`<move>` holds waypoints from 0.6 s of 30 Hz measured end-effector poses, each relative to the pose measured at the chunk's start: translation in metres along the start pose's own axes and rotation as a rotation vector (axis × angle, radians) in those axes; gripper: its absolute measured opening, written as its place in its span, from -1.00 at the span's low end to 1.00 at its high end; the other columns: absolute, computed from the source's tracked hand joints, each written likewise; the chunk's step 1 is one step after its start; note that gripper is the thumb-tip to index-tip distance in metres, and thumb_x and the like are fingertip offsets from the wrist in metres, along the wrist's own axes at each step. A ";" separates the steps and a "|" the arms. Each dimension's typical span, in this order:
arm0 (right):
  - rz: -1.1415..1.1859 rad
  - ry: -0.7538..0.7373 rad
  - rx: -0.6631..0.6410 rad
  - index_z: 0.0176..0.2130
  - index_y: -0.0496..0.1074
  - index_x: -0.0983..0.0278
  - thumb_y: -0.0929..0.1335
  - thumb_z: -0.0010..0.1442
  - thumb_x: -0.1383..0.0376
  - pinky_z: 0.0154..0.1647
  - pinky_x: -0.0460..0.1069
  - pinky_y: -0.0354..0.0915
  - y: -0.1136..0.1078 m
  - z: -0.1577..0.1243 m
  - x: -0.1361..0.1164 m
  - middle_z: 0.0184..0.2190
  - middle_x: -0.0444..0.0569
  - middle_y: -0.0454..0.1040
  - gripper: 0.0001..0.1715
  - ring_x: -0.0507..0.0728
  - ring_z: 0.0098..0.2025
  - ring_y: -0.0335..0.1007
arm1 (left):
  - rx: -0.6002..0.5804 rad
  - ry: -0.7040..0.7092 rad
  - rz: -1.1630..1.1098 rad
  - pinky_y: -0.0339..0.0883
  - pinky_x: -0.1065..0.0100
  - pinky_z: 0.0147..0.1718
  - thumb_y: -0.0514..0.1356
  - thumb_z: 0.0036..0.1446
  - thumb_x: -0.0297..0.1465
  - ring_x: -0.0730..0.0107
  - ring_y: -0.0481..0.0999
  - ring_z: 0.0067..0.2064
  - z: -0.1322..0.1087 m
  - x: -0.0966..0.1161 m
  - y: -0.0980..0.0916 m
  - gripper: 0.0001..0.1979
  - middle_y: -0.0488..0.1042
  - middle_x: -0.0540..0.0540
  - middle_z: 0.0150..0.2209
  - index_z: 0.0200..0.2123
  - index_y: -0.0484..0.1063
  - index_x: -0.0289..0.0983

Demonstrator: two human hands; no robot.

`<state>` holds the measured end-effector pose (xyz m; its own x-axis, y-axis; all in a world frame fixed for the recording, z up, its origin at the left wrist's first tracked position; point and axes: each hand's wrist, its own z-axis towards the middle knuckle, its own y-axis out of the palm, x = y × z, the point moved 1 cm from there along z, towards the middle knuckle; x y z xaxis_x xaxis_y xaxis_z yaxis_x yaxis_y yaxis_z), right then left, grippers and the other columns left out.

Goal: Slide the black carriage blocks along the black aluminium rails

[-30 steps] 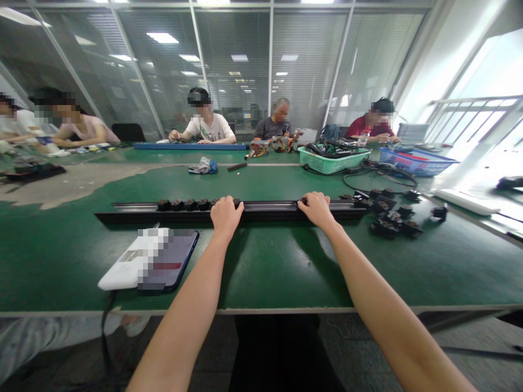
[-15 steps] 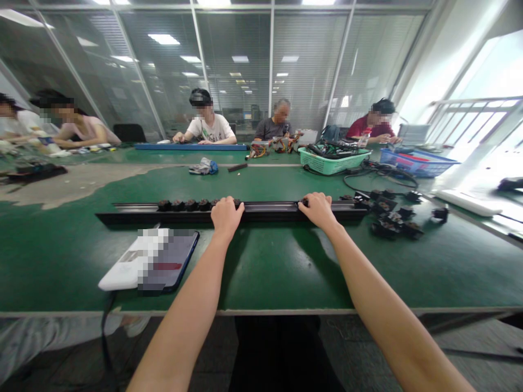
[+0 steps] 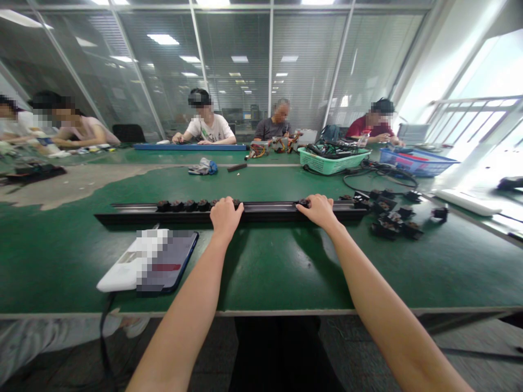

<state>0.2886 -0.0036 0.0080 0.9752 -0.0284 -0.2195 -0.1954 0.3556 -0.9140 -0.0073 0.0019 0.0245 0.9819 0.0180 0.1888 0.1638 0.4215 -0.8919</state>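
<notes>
Left hand [image 3: 226, 216]: fingers [image 3: 229, 203] curled over black rail [image 3: 265, 211], beside row of black blocks [image 3: 183, 206]. Right hand [image 3: 320, 211]: fingers [image 3: 312, 202] likewise holding rail, near loose blocks [image 3: 388, 224] on green table [image 3: 278, 267].

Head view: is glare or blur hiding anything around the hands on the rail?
Head view: the window is blown out by glare, and a pale reflection lies across the table at left. Head view: the wide lens slants the glass wall near the edge. Head view: the left hand, right hand and rail look sharp, with no strong glare on them.
</notes>
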 end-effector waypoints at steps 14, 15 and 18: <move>0.041 0.037 -0.002 -0.19 0.56 0.29 0.30 0.27 0.04 -0.08 0.09 0.09 0.000 0.002 0.000 -0.18 0.11 0.56 -0.59 0.29 -0.07 0.38 | 0.003 0.008 0.000 0.39 0.17 0.03 0.08 0.38 -0.16 0.01 0.57 0.06 0.000 -0.001 0.001 -0.60 0.58 -0.30 -0.01 0.02 0.53 -0.31; 0.036 0.038 -0.002 -0.19 0.56 0.30 0.29 0.28 0.05 -0.08 0.08 0.08 0.000 0.002 0.000 -0.18 0.12 0.56 -0.58 0.28 -0.06 0.38 | 0.004 0.008 0.000 0.39 0.17 0.03 0.08 0.38 -0.16 0.01 0.57 0.06 0.000 -0.001 0.001 -0.60 0.58 -0.30 -0.01 0.02 0.53 -0.31; 0.026 0.037 0.002 -0.18 0.56 0.30 0.29 0.28 0.06 -0.09 0.08 0.08 0.000 0.003 0.002 -0.16 0.13 0.56 -0.59 0.28 -0.06 0.38 | 0.009 0.006 0.002 0.39 0.18 0.02 0.08 0.38 -0.16 0.02 0.57 0.05 0.000 0.000 0.000 -0.61 0.59 -0.29 -0.01 0.02 0.52 -0.31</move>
<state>0.2903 -0.0011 0.0084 0.9653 -0.0537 -0.2557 -0.2203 0.3586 -0.9071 -0.0076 0.0019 0.0240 0.9827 0.0135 0.1848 0.1613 0.4292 -0.8887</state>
